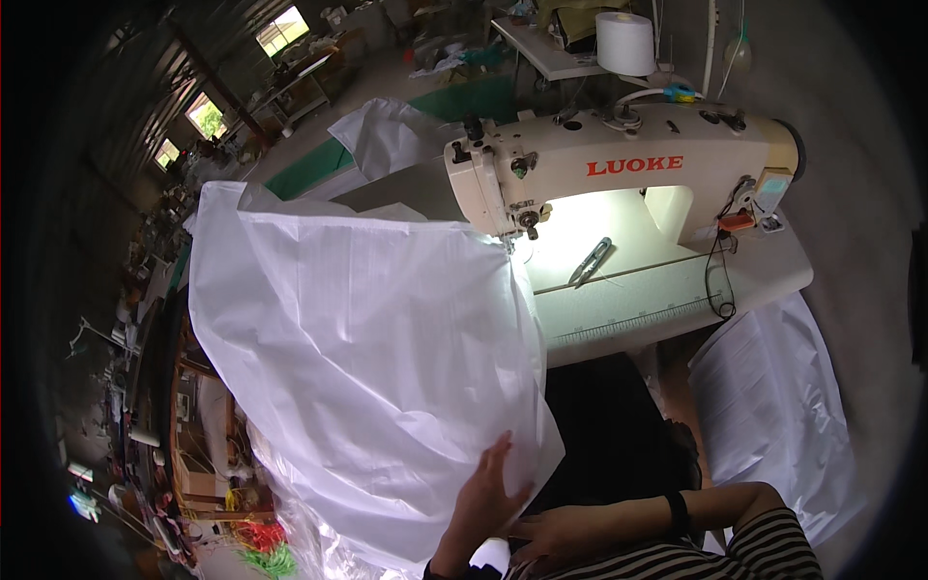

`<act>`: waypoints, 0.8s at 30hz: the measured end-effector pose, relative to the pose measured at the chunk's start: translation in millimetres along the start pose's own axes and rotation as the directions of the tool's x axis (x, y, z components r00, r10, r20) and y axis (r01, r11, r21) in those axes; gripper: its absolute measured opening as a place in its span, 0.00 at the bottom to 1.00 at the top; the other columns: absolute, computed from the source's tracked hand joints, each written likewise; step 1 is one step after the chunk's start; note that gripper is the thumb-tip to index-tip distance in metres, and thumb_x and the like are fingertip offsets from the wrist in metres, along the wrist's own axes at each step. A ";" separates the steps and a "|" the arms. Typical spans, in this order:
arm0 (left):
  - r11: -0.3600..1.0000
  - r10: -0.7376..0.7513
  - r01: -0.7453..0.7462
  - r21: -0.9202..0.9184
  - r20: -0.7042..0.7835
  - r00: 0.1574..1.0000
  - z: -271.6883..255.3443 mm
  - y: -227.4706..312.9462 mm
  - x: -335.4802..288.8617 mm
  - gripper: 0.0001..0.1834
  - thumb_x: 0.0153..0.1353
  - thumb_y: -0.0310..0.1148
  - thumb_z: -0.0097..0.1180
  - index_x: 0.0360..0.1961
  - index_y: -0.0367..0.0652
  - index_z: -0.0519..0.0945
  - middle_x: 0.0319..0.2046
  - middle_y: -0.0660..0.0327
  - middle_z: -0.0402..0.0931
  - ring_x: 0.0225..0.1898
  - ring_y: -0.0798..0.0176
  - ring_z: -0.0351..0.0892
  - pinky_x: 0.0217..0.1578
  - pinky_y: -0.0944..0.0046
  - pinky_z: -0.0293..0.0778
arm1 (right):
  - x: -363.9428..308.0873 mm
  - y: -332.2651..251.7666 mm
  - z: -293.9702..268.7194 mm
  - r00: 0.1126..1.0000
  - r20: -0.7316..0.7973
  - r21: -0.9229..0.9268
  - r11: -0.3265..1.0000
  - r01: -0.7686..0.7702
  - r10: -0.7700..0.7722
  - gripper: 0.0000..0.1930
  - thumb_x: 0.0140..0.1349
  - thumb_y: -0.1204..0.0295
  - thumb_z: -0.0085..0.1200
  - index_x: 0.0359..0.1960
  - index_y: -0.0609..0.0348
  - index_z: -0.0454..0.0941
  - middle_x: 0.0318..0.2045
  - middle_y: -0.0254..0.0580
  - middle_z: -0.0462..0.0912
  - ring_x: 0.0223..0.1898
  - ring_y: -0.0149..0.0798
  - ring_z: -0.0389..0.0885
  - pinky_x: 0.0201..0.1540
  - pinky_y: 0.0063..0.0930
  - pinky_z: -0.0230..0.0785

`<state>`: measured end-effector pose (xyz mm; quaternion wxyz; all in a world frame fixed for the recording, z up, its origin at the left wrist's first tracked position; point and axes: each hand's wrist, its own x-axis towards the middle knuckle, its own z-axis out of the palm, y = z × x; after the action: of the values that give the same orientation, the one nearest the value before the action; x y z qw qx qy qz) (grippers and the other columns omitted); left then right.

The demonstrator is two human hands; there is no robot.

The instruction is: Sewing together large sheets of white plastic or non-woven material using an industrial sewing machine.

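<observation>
A large white plastic-like sheet hangs over the left end of the sewing machine and down toward my lap. Its upper edge runs to the needle area under the machine head. My left hand lies against the sheet's lower right part, fingers extended and thumb apart. Just below it, my right hand reaches leftward across my body, near the sheet's lower edge; its fingertips are hidden, so any hold on the sheet cannot be made out. On the lit machine bed lie thread snips, out of both hands' reach.
A white thread cone stands behind the machine. More white sheeting hangs at the right, below the machine table. Red and green strands lie at the lower left. Another table stands at the back.
</observation>
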<state>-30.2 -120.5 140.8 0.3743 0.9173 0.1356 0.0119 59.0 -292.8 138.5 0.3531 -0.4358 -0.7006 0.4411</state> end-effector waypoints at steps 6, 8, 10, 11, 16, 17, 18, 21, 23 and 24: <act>0.966 -0.202 0.221 0.136 -0.140 0.969 -15.4 -52.8 -22.2 0.29 0.49 0.22 0.58 0.57 0.44 0.73 0.53 0.52 0.75 0.47 0.43 0.81 0.45 0.51 0.79 | -24.5 18.6 -20.6 0.663 -0.719 -0.281 0.784 -0.553 0.211 0.15 0.66 0.67 0.56 0.51 0.58 0.77 0.48 0.46 0.81 0.38 0.50 0.85 0.37 0.36 0.81; 0.963 -0.244 0.264 0.055 -0.235 0.941 -21.6 -48.9 -27.0 0.28 0.49 0.22 0.57 0.55 0.43 0.74 0.51 0.52 0.75 0.46 0.44 0.82 0.44 0.51 0.79 | -31.2 15.9 -26.7 0.673 -0.666 -0.255 0.750 -0.610 0.322 0.16 0.66 0.66 0.57 0.52 0.59 0.76 0.45 0.47 0.82 0.36 0.50 0.85 0.37 0.36 0.81; 0.932 -0.057 0.183 0.313 -0.372 0.927 -22.8 -40.1 -26.9 0.26 0.48 0.21 0.57 0.52 0.43 0.75 0.49 0.53 0.75 0.44 0.45 0.82 0.41 0.53 0.80 | -28.7 11.5 -28.2 0.669 -0.634 -0.236 0.726 -0.646 0.389 0.18 0.65 0.66 0.58 0.54 0.59 0.75 0.43 0.49 0.82 0.34 0.50 0.85 0.36 0.36 0.81; 0.929 -0.093 0.205 0.308 -0.341 0.935 -22.3 -35.8 -25.4 0.26 0.48 0.21 0.57 0.52 0.43 0.75 0.49 0.53 0.75 0.44 0.45 0.82 0.41 0.53 0.80 | -23.6 9.8 -26.2 0.680 -0.654 -0.173 0.809 -0.562 0.332 0.21 0.66 0.64 0.59 0.56 0.59 0.73 0.45 0.48 0.82 0.32 0.46 0.85 0.36 0.34 0.80; 0.918 -0.034 0.135 0.374 -0.265 0.964 -28.4 -23.6 -24.4 0.26 0.45 0.21 0.56 0.50 0.43 0.76 0.49 0.53 0.75 0.42 0.45 0.82 0.37 0.50 0.80 | 21.0 29.1 -17.7 0.683 -0.345 0.615 0.705 -0.353 0.643 0.27 0.66 0.61 0.59 0.59 0.67 0.69 0.37 0.50 0.83 0.31 0.44 0.85 0.33 0.29 0.78; 0.916 -0.033 0.136 0.377 -0.267 0.963 -32.0 -21.9 -27.5 0.26 0.45 0.21 0.56 0.50 0.43 0.76 0.49 0.53 0.75 0.42 0.45 0.82 0.37 0.50 0.80 | 28.6 31.9 -12.2 0.701 -0.343 0.604 0.718 -0.345 0.626 0.23 0.66 0.61 0.60 0.55 0.65 0.74 0.34 0.47 0.84 0.31 0.41 0.84 0.36 0.28 0.77; 0.937 -0.086 0.138 0.320 -0.171 0.982 -35.8 -20.2 -31.7 0.25 0.45 0.20 0.56 0.49 0.43 0.76 0.49 0.54 0.75 0.43 0.45 0.82 0.38 0.50 0.80 | 33.4 34.9 -8.7 0.704 -0.340 0.606 0.717 -0.343 0.623 0.23 0.66 0.61 0.60 0.55 0.65 0.74 0.34 0.47 0.84 0.31 0.41 0.84 0.36 0.28 0.77; 0.932 -0.118 0.154 0.329 -0.128 0.985 -45.0 -14.3 -44.3 0.26 0.45 0.21 0.57 0.49 0.44 0.76 0.48 0.54 0.75 0.45 0.46 0.81 0.40 0.50 0.80 | 36.1 30.6 5.3 0.784 -0.292 0.433 0.807 -0.403 0.548 0.12 0.67 0.63 0.58 0.41 0.58 0.82 0.35 0.40 0.86 0.33 0.41 0.85 0.44 0.33 0.76; 0.911 -0.087 0.174 0.374 -0.237 0.968 -46.1 -11.8 -48.0 0.28 0.46 0.22 0.61 0.52 0.45 0.74 0.49 0.54 0.74 0.48 0.46 0.80 0.43 0.51 0.80 | 28.4 22.0 9.0 0.781 -0.431 0.260 0.891 -0.373 0.453 0.12 0.67 0.62 0.58 0.42 0.58 0.82 0.34 0.40 0.86 0.33 0.42 0.85 0.42 0.33 0.76; 0.910 -0.114 0.185 0.372 -0.204 0.972 -45.2 -11.8 -48.0 0.28 0.46 0.22 0.61 0.52 0.45 0.74 0.49 0.54 0.74 0.48 0.46 0.80 0.43 0.51 0.80 | 23.0 18.1 8.1 0.768 -0.575 0.084 0.954 -0.289 0.283 0.12 0.66 0.62 0.59 0.42 0.58 0.82 0.32 0.40 0.86 0.33 0.43 0.86 0.41 0.34 0.77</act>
<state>-84.8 -93.9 169.0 0.1713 0.9553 0.2382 0.0376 48.7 -269.9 121.4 0.4765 -0.6525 -0.4867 0.3320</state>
